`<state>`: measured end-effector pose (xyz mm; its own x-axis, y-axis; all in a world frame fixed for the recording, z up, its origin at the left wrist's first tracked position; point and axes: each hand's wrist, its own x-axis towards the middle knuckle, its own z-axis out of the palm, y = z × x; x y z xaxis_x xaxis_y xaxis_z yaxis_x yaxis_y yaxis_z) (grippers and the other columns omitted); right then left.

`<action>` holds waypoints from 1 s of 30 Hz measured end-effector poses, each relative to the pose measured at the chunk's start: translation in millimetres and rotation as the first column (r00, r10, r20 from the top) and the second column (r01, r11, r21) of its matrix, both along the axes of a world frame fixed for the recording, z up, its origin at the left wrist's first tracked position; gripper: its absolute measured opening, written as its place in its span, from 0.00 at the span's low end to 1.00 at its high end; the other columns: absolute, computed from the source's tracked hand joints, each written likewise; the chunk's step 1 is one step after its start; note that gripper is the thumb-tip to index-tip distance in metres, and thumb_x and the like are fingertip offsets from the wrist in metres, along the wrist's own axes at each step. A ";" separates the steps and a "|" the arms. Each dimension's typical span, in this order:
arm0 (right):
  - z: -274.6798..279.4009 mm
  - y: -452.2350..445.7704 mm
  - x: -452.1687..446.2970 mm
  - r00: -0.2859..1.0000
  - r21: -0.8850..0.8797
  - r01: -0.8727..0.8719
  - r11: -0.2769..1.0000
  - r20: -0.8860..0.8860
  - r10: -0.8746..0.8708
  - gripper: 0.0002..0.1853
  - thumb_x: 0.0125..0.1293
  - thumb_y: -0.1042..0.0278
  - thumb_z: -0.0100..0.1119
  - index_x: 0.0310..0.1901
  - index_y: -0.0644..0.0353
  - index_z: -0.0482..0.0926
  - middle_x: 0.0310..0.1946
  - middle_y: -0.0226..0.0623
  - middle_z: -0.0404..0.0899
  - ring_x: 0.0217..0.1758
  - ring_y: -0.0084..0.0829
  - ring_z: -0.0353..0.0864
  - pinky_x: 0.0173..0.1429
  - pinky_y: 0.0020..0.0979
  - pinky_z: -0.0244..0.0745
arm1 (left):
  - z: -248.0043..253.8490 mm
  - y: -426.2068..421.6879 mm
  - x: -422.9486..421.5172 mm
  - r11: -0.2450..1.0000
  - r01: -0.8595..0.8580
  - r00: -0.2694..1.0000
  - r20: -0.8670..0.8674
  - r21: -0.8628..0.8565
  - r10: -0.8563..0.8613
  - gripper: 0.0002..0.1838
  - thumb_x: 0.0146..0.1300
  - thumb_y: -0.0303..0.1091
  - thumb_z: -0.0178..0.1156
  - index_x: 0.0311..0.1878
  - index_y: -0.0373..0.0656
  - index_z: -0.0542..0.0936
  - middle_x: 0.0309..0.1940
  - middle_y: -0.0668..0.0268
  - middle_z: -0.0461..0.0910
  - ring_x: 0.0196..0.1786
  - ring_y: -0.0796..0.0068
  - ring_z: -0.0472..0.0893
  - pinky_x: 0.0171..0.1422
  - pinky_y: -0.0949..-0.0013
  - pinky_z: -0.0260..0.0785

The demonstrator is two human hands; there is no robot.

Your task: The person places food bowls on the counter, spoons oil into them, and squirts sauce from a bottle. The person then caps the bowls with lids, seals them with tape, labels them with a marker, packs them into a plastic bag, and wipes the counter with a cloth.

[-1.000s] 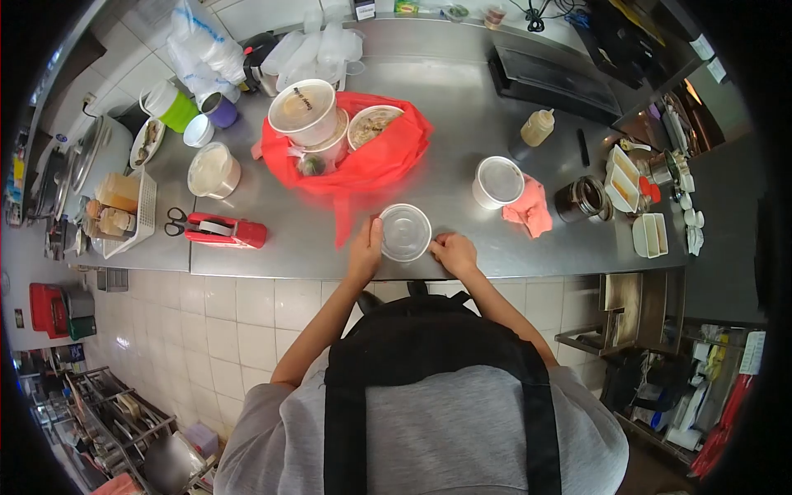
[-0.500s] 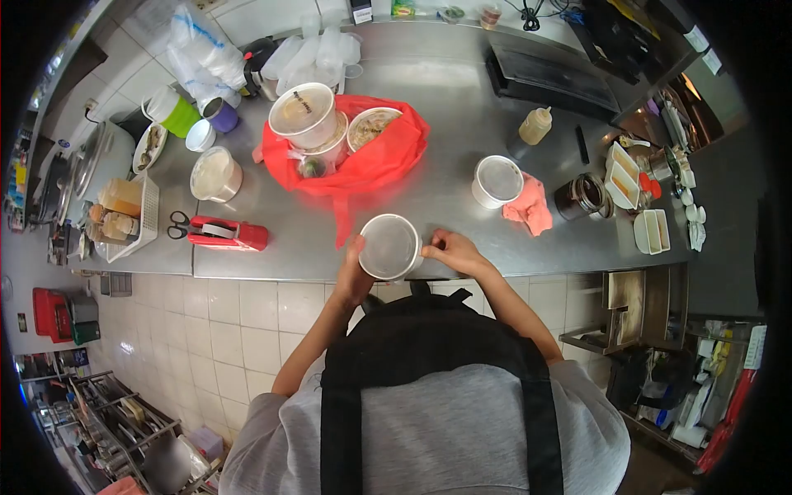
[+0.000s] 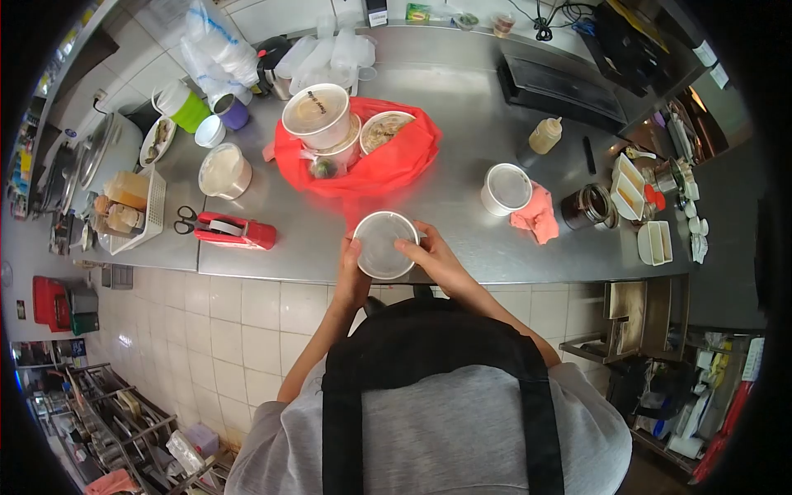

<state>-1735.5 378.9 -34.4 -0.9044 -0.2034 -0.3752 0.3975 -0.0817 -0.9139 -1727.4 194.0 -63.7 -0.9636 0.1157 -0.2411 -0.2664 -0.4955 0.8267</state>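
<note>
- Here, my left hand [image 3: 353,264] clasps the lidded tub [image 3: 382,247]
- My right hand [image 3: 436,257] clamps its rim, thumb on top
- Red bag [image 3: 396,169] lies beyond

The round container [image 3: 384,257] is whitish, with a cloudy, translucent lid [image 3: 381,239] covering its top inside a pale rim. It faces lid up, held between both hands, on the person's side of the red bag [image 3: 412,161] and near it. Its contents cannot be made out.
</note>
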 end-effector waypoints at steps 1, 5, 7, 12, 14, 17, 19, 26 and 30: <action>-1.0 -2.0 -1.1 1.000 -0.015 0.000 1.000 -0.007 0.000 0.46 0.61 0.48 0.68 0.68 0.72 0.57 0.51 0.48 0.75 0.53 0.31 0.75 0.57 0.30 0.70 | -2.3 -1.9 -0.4 0.999 0.017 1.000 -0.014 0.046 -0.016 0.36 0.67 0.61 0.51 0.65 0.40 0.63 0.60 0.56 0.70 0.63 0.64 0.72 0.68 0.59 0.63; 8.4 0.5 -4.9 1.000 -0.190 0.017 0.982 0.019 -0.013 0.39 0.62 0.49 0.67 0.65 0.70 0.63 0.52 0.43 0.75 0.53 0.29 0.75 0.58 0.31 0.70 | 3.2 -1.7 -4.5 0.998 0.056 0.997 -0.049 0.031 -0.055 0.35 0.69 0.58 0.51 0.68 0.42 0.57 0.62 0.56 0.65 0.67 0.61 0.67 0.71 0.57 0.60; -15.6 11.8 -15.7 0.987 -0.315 0.117 0.942 0.138 -0.077 0.34 0.66 0.51 0.62 0.66 0.64 0.64 0.53 0.37 0.75 0.55 0.27 0.75 0.60 0.31 0.68 | 7.9 -1.3 -10.0 0.991 0.101 0.995 0.014 -0.084 -0.100 0.39 0.69 0.61 0.49 0.72 0.43 0.52 0.66 0.55 0.62 0.69 0.60 0.65 0.72 0.56 0.58; -48.8 39.7 -59.4 0.847 -0.268 0.516 0.813 0.305 -0.437 0.32 0.63 0.39 0.60 0.61 0.52 0.70 0.56 0.32 0.73 0.57 0.24 0.71 0.58 0.30 0.63 | -4.9 2.4 -18.9 0.932 0.224 0.971 0.148 -0.284 -0.188 0.41 0.73 0.62 0.40 0.77 0.44 0.46 0.72 0.55 0.60 0.70 0.61 0.65 0.72 0.57 0.57; -63.9 46.6 -86.2 0.809 -0.212 0.579 0.787 0.264 -0.524 0.32 0.61 0.36 0.61 0.59 0.50 0.71 0.52 0.30 0.74 0.55 0.24 0.70 0.56 0.30 0.62 | -7.9 3.5 -19.9 0.925 0.296 0.952 0.146 -0.238 -0.268 0.39 0.74 0.61 0.40 0.75 0.42 0.51 0.71 0.55 0.63 0.69 0.62 0.66 0.71 0.58 0.58; -63.0 55.9 -112.0 0.734 -0.064 0.640 0.765 0.342 -0.586 0.32 0.58 0.36 0.63 0.56 0.48 0.72 0.45 0.28 0.72 0.49 0.24 0.69 0.54 0.29 0.61 | 0.4 7.9 -19.5 0.913 0.342 0.937 0.156 -0.220 -0.313 0.36 0.74 0.60 0.41 0.73 0.40 0.58 0.67 0.56 0.69 0.68 0.65 0.68 0.70 0.59 0.59; -64.9 61.0 -122.1 0.706 -0.051 0.660 0.750 0.382 -0.596 0.29 0.57 0.37 0.65 0.51 0.48 0.73 0.41 0.26 0.71 0.44 0.21 0.68 0.48 0.26 0.61 | 5.9 10.3 -20.8 0.915 0.341 0.937 0.157 -0.217 -0.312 0.35 0.75 0.58 0.42 0.71 0.39 0.61 0.64 0.56 0.71 0.67 0.66 0.70 0.69 0.60 0.60; -32.2 65.2 -89.0 0.776 -0.291 0.621 0.728 0.362 -0.517 0.27 0.55 0.37 0.67 0.46 0.49 0.75 0.35 0.25 0.68 0.37 0.19 0.67 0.39 0.21 0.65 | 9.9 12.9 -35.0 0.935 0.234 0.972 0.083 -0.265 -0.220 0.30 0.74 0.51 0.49 0.65 0.33 0.69 0.61 0.55 0.74 0.63 0.68 0.74 0.65 0.66 0.66; 15.3 58.9 -62.9 0.802 -0.361 0.595 0.718 0.326 -0.501 0.28 0.58 0.37 0.66 0.49 0.51 0.74 0.36 0.24 0.72 0.37 0.18 0.69 0.41 0.23 0.69 | 35.1 25.7 -48.0 0.974 0.226 0.974 0.021 -0.036 -0.225 0.30 0.73 0.48 0.53 0.65 0.31 0.68 0.59 0.55 0.75 0.60 0.68 0.76 0.64 0.68 0.67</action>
<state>-1798.4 437.8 -19.1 -0.8262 0.1255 -0.5493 0.3191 -0.6992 -0.6397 -1775.5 219.7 -28.6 -0.9096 0.3198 -0.2650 -0.3813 -0.3899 0.8382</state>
